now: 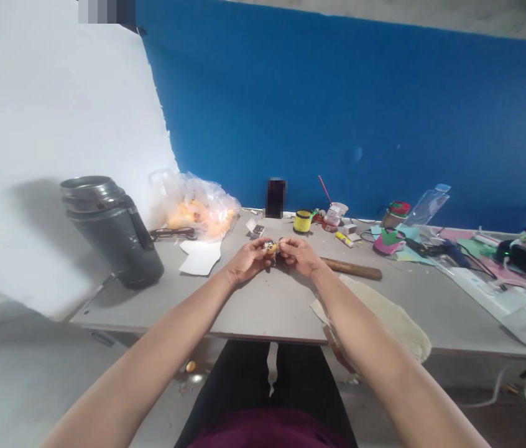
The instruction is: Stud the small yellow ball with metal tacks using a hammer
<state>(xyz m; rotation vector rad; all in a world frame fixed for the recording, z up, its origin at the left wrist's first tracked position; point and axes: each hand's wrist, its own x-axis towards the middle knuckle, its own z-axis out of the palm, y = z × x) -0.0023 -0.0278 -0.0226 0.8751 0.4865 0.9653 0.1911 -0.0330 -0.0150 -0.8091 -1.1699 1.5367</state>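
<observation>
Both hands meet over the middle of the grey table (272,305). My left hand (247,260) is closed around a small round orange and multicoloured object (270,247), held at the fingertips. My right hand (298,254) pinches the same object from the right side, its fingers curled in. What the object is stays too small to tell. Both forearms reach forward from the bottom of the view.
A dark grey flask (111,230) stands at the left, beside glasses (172,234), a plastic bag of orange things (200,211) and white paper (201,257). A wooden stick (351,269), yellow cup (303,221) and craft clutter (431,239) lie behind and right. A blue wall is behind.
</observation>
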